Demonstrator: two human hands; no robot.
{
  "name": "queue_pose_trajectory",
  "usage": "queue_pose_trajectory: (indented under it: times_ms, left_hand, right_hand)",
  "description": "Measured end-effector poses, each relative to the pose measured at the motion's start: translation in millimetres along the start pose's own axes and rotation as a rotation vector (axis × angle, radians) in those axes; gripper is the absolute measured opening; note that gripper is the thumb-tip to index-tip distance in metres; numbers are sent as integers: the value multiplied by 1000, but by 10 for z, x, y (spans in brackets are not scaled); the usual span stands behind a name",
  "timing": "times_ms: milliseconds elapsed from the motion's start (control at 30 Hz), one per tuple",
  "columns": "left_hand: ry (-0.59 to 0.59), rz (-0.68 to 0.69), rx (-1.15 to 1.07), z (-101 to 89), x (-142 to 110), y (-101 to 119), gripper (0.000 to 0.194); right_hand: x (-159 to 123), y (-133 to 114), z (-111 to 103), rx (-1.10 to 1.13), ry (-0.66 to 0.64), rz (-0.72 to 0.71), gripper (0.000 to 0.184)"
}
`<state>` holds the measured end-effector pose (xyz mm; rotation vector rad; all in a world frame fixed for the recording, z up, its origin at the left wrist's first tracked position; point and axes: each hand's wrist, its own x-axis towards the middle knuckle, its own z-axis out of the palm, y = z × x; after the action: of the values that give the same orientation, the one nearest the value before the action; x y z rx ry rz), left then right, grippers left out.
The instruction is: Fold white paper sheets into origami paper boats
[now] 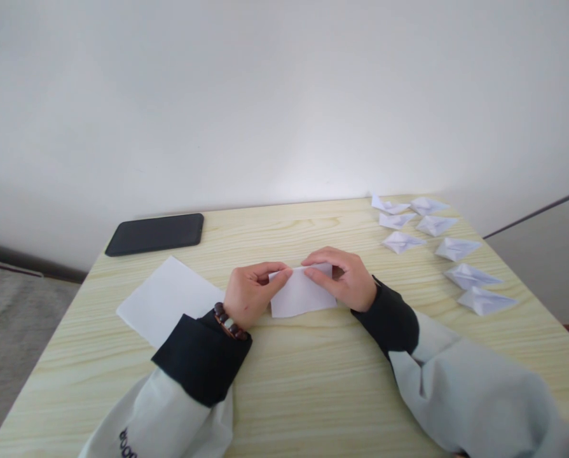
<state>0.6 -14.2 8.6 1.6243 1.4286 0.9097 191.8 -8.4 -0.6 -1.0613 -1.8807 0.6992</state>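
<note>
My left hand (250,294) and right hand (345,277) each pinch the far edge of the white paper (303,298), thumb nearly meeting fingers, neither nearer. It lies between them, its long axis left to right, roughly along the back edge of the table (313,388).

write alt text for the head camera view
Left hand and right hand pinch the upper edge of a piece of paper over a pale table. A phone and white sheet lie left, folded paper shapes right.
</note>
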Motion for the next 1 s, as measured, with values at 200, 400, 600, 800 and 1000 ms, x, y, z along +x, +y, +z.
queue_pose_trajectory:
  times_ms: [200, 400, 600, 800, 1000]
  left_hand:
    - [-11, 16, 7, 43, -21, 50, 33]
    - [-28, 66, 25, 35, -20, 42, 31]
    - [-71, 46, 20, 15, -29, 15, 31]
    - [-37, -40, -64, -21, -4, 3, 32]
    - [16, -124, -164, -44, 14, 3, 35]
  right_hand:
    - [-7, -87, 103, -4, 51, -65, 7]
    - [-2, -84, 105, -21, 22, -47, 4]
    - [2, -102, 85, -31, -70, -20, 5]
    - [10, -23, -17, -11, -133, -12, 6]
    - [10, 77, -131, 42, -135, 29, 9]
